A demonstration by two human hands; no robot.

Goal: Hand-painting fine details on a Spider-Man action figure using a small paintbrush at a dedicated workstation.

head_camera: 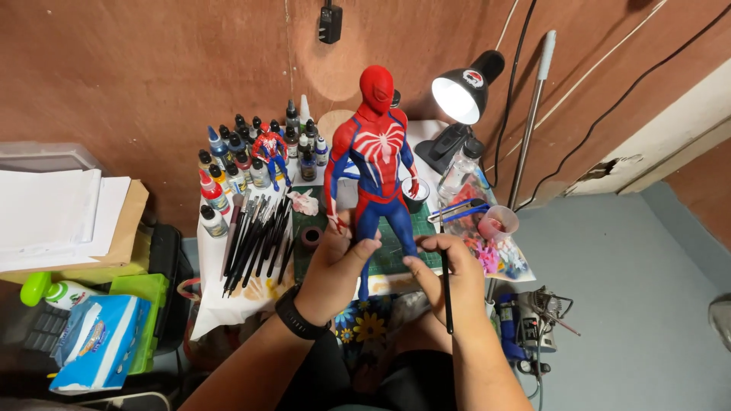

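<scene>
Figure: red-and-blue figure (pixel 377 156), upright above the green cutting mat (pixel 396 251) on the tabletop (pixel 251 293).
Left hand (pixel 339 266): grip closed around the figure's legs.
Right hand (pixel 449 278): grip pinched on a thin black brush (pixel 446 293), beside the figure's leg.
Left of figure: row of brushes (pixel 255 240), paint bottles (pixel 251 156).
Right of figure: lit desk lamp (pixel 461 91).

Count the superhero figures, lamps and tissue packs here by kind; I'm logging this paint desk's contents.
Red-and-blue superhero figures: 2, a tall one gripped by the left hand and a small one among the paint bottles.
Black desk lamps: 1.
Blue tissue packs: 1.
Total: 4.
</scene>
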